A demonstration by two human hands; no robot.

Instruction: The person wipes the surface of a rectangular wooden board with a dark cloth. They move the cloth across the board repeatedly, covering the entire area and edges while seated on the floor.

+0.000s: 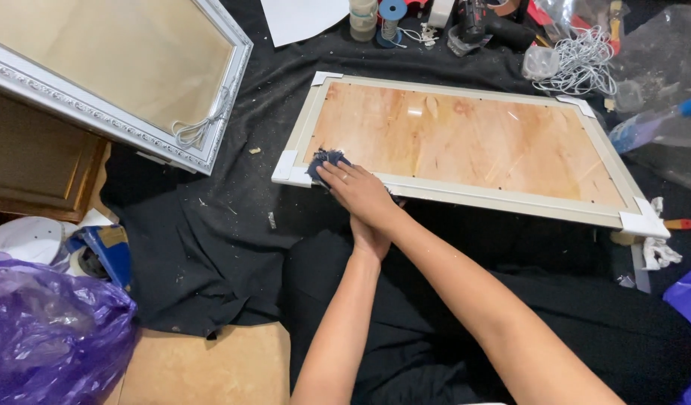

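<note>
An ornate silver frame (135, 131) leans at the upper left, a white cord looped at its edge. A crumpled purple plastic bag (49, 334) sits at the lower left. Along the top lie a tangle of white cord (581, 64), a blue thread spool (391, 19) and a dark power drill (484, 26).

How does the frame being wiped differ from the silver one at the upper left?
The cream frame is plain, lies flat on the black cloth and has white corner guards. The silver frame is ornate, sits tilted and has none. The right hand presses a blue rag only on the cream frame. Both are rectangular.
</note>
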